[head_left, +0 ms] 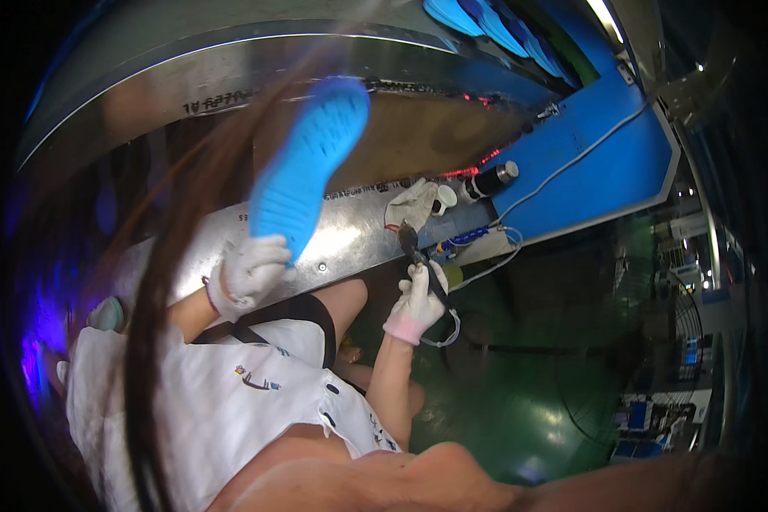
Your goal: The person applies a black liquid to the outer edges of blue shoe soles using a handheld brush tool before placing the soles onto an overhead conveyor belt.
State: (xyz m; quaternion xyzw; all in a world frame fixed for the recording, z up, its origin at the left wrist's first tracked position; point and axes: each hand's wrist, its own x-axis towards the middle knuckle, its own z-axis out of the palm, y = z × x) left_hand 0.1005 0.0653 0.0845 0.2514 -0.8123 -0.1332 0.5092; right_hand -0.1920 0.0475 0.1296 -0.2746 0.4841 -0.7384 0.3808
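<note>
My left hand (254, 271), in a white glove, has its fingers closed on one end of a bright blue shoe sole (311, 166). The sole stands upright above the metal ledge, with fine grooves across its surface. In my right hand (420, 299), also gloved in white with a pink cuff, is a slim dark tool (411, 243) with a rounded, flattened head. The fingers wrap round its handle, and a pale strap or cord hangs beside the wrist. The tool's head is near a crumpled white glove (411, 203) on the ledge, apart from the sole.
Beyond the metal ledge (205, 226) runs a brown belt (418, 128). A black bottle with a silver cap (493, 179) and a white cup-like piece (444, 200) stand by the blue panel (584, 162), crossed by a grey cable. More blue soles (486, 26) lie at the top.
</note>
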